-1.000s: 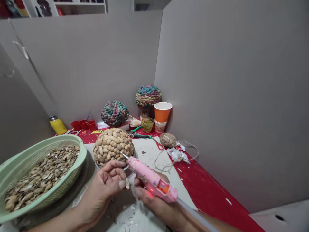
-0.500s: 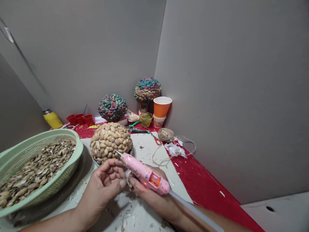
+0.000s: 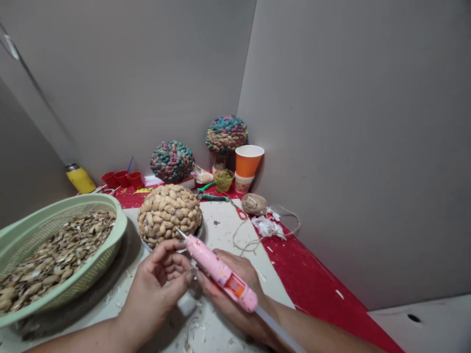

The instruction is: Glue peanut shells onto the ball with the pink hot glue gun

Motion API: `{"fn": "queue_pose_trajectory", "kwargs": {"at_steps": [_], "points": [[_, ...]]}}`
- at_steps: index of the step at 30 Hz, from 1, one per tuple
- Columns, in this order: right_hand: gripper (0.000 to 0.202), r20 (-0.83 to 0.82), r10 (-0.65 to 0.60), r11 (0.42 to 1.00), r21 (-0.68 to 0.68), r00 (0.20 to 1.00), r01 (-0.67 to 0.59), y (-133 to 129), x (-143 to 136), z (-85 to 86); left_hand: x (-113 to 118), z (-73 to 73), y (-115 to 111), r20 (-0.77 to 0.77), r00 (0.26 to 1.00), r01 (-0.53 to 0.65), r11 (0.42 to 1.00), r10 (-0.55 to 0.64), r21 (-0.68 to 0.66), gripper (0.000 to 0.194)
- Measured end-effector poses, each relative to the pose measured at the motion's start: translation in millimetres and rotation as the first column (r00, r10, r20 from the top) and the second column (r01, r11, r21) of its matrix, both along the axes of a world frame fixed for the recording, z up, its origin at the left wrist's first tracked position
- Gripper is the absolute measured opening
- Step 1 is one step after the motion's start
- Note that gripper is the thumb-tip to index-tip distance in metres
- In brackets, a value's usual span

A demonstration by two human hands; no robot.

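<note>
My right hand (image 3: 235,284) is wrapped round a pink hot glue gun (image 3: 211,262), with a clear glue stick (image 3: 277,331) coming out of its rear. The gun's metal nozzle points at a dome of unpainted peanuts (image 3: 169,211) in a shallow dish. Beside the gun's front, my left hand (image 3: 162,284) has its fingers curled, with thumb and fingertips close together. A small whitish bit (image 3: 194,264) shows at those fingertips, too small and partly hidden to name. The gun hides part of the right fingers.
A green basket (image 3: 119,220) of peanut shells stands at left. Farther back are two balls of coloured peanuts (image 3: 172,161), an orange cup (image 3: 249,163), red cups (image 3: 135,181), green-handled pliers (image 3: 213,198) and a yellow bottle (image 3: 80,179). Twine (image 3: 253,204) and crumpled white scraps (image 3: 268,227) lie right.
The glue gun's rear has swung slightly down and its glue stick points more steeply toward me. My left hand has barely shifted, its thumb and fingertips still beside the gun.
</note>
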State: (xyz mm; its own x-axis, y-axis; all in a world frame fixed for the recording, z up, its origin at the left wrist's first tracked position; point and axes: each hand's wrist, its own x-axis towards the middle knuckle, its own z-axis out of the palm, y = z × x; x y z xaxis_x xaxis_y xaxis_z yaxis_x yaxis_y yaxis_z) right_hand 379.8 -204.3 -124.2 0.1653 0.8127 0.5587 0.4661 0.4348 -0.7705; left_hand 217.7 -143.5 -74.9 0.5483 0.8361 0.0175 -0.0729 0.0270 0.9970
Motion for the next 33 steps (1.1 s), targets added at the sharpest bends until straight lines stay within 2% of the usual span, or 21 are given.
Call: {"fn": "queue_pose_trajectory", "kwargs": {"at_steps": [3,5,12,15,18,21,28,30,33], "points": [[0.011,-0.003,0.072,0.997,0.032,0.997,-0.072,0.1,0.4,6.5,-0.5,0.8,-0.9,-0.028,0.995,-0.085,0.979,0.092,0.185,0.032],[0.01,0.039,0.077,0.995,0.058,0.996,-0.08,0.2,1.6,9.7,-0.8,-0.3,-1.0,-0.022,0.992,-0.112,0.953,0.124,0.281,0.033],[0.008,0.185,0.077,0.98,0.166,0.98,-0.108,-1.2,4.0,14.2,-2.9,-4.0,0.8,-0.043,0.982,-0.149,0.891,0.185,0.428,0.035],[0.011,0.169,0.072,0.981,0.167,0.983,-0.101,-1.7,2.7,15.6,-0.3,-0.9,-0.2,-0.05,0.983,-0.146,0.925,0.174,0.35,0.033],[0.013,0.083,0.024,0.991,0.127,0.996,-0.035,-1.1,1.2,13.6,4.3,3.3,-0.7,-0.031,0.991,-0.126,0.985,0.131,0.119,0.034],[0.014,0.023,-0.008,0.997,0.078,1.0,0.006,-0.1,0.3,9.0,7.6,5.3,0.1,0.007,0.995,-0.103,0.994,0.104,-0.045,0.039],[0.015,0.047,-0.02,0.995,0.096,0.999,0.015,-1.1,1.1,7.1,6.9,3.3,-1.0,-0.021,0.989,-0.147,0.989,0.147,0.034,0.038],[0.014,0.028,-0.023,0.997,0.074,0.999,0.021,-2.1,0.2,6.6,6.8,4.0,-0.9,-0.008,0.991,-0.13,0.991,0.13,-0.005,0.039],[0.015,-0.067,-0.045,0.999,-0.032,0.997,0.043,-3.5,-2.4,2.4,6.7,4.6,0.1,0.051,0.995,-0.083,0.989,0.09,-0.121,0.041]]}}
